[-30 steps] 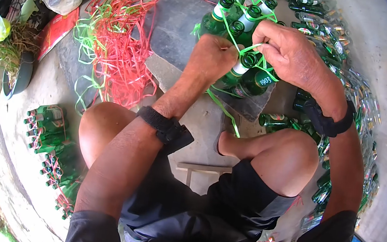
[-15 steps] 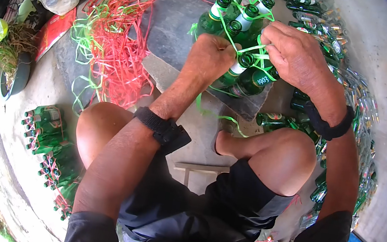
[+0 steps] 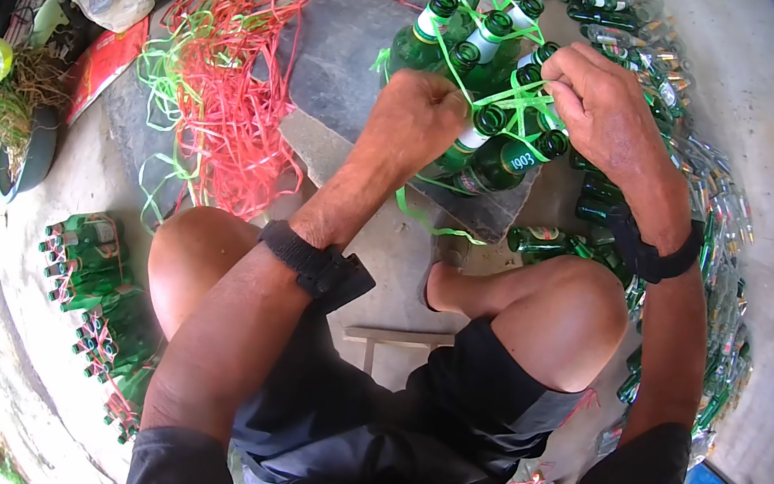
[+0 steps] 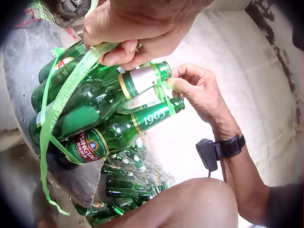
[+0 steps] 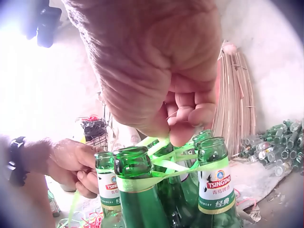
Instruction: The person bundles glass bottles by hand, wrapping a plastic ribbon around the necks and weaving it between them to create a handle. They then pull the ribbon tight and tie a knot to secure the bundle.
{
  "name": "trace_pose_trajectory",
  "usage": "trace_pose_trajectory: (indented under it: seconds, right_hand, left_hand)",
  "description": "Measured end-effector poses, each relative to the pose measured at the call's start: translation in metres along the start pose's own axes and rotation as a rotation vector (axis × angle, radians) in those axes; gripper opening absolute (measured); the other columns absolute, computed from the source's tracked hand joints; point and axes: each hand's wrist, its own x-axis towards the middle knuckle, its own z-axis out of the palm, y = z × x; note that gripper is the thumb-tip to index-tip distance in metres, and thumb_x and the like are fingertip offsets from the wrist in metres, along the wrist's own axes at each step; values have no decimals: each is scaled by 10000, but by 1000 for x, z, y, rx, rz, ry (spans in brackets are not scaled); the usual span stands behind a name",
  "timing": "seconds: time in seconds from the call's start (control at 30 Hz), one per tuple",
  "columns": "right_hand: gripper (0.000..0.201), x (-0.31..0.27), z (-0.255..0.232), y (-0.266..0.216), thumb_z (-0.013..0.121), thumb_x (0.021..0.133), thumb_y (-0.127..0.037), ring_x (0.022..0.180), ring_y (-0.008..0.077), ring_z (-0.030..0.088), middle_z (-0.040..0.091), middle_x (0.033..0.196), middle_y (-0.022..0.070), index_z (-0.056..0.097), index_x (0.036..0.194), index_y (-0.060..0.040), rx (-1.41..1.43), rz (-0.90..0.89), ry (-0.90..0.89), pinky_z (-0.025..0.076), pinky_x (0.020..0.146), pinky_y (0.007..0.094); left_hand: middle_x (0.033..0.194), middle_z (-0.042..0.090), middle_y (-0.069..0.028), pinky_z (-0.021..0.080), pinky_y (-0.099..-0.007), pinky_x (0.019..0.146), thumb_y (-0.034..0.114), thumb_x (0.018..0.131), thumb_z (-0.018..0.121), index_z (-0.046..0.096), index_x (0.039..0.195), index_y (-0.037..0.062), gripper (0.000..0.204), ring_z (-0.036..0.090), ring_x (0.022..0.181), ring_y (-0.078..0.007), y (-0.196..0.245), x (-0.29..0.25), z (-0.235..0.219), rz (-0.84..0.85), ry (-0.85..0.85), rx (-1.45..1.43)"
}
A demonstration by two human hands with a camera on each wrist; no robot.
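Several green bottles stand grouped on a dark slab, with green plastic strap running around and between their necks. The left hand curls its fingers round the strap at the near-left side of the group; in the left wrist view a loose strap end hangs from that hand. At the right side of the necks, the right hand pinches the strap between thumb and fingers. The right wrist view shows strap crossing between bottle necks beneath the right hand.
Tangled red and green strap lies left of the slab. Many loose bottles cover the floor at the right. Bundled bottles lie at the lower left, and a potted plant stands at the far left.
The right hand has moved a little right, away from the left hand, drawing strap across the necks. The left hand keeps its grip. The loose strap end below the slab has shifted.
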Motion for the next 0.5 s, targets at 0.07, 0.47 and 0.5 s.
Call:
trace_pose_trajectory:
  seconds: [0.07,0.47,0.5]
  right_hand:
    - [57,1,2,2,638,934,-26,845,447,607,601,881,190,601,975,-13,4,0,11,486,723,513]
    - [120,11,12,28,634,933,-20,764,336,639,664,873,163,669,1045,2,83,33,40,513,703,419]
    - [126,12,13,31,655,940,-29,682,246,625,657,847,126,674,1060,4,94,30,31,501,652,364]
  left_hand:
    - [687,624,-5,446,-319,576,147,922,588,737,843,-49,259,533,655,-83,1,-1,-2,-7,-13,14]
    - [689,645,-266,525,-457,662,132,905,559,707,864,-98,277,682,639,-309,6,-3,4,48,18,17]
    - [688,641,-272,524,-462,662,131,903,560,706,862,-98,274,678,633,-320,6,-3,4,50,22,19]
